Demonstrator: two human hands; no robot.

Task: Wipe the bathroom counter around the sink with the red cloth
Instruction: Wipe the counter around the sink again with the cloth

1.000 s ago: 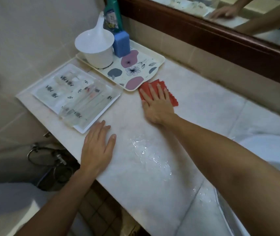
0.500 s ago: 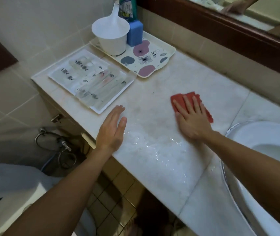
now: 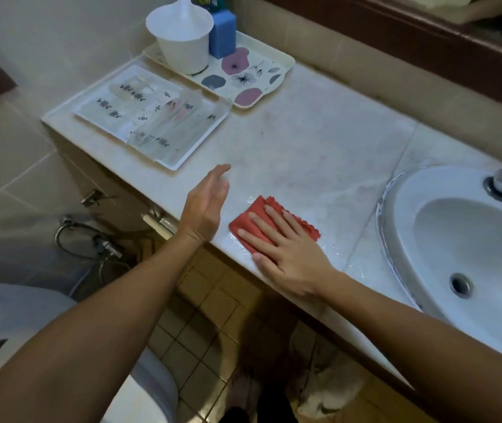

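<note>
Red folded cloth with a zigzag edge [image 3: 263, 216] lies flat on the pale marble tabletop [image 3: 314, 141], right at its front edge, long axis running from near-left out toward far-right, zigzag edge facing the sink side. The right hand [image 3: 286, 248] presses it down, fingers straight and spread across it. Wet streaks glisten under and just beside that hand. The left hand [image 3: 207, 203] hovers just left of the cloth, turned on edge, fingers relaxed, holding nothing. Off to the right of the right hand sits the white oval ceramic sink [image 3: 463, 239]. Beyond the left hand, a white rectangular tray of clear wrapped packets [image 3: 149, 117]; further back, a cream floral tray [image 3: 243, 77] carrying a white plastic cup [image 3: 182, 47] and a blue block [image 3: 222, 35].
</note>
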